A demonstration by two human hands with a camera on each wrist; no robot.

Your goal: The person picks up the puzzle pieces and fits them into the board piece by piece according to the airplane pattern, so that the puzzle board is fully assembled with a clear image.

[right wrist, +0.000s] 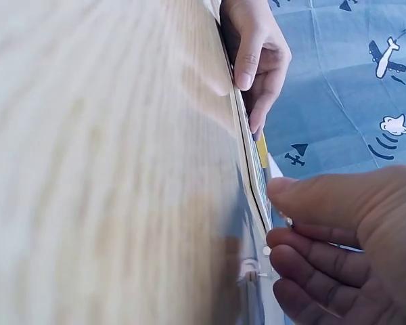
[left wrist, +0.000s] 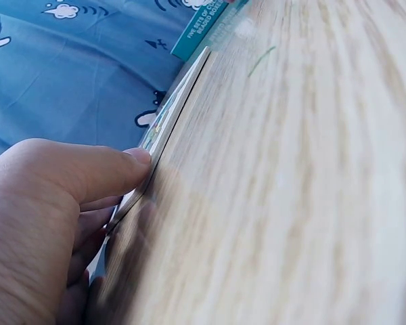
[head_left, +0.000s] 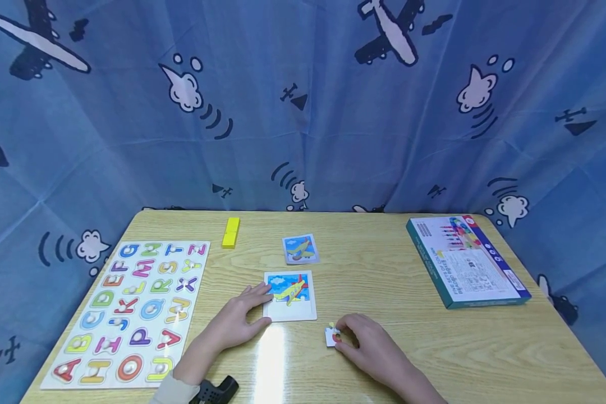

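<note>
A white-framed airplane jigsaw [head_left: 295,311] lies near the middle of the table, its picture filled in above and a pale blank area below. My left hand [head_left: 234,321] rests at its left edge, fingers extended onto the board and thumb by the lower corner. In the left wrist view the thumb [left wrist: 115,166] lies along the board's edge. To the lower right of the jigsaw, my right hand [head_left: 372,343] pinches a small puzzle piece [head_left: 330,338], mostly white with some red and yellow, between thumb and fingers. Behind the jigsaw is a small card [head_left: 301,249] with a similar yellow airplane.
A white alphabet board [head_left: 151,302] with knobbed letters covers the table's left side. Toward the back lies a yellow block [head_left: 230,233]. A flat green-edged box [head_left: 468,262] sits at the right. Blue airplane-print fabric [head_left: 303,112] hangs behind the wooden table [head_left: 384,269].
</note>
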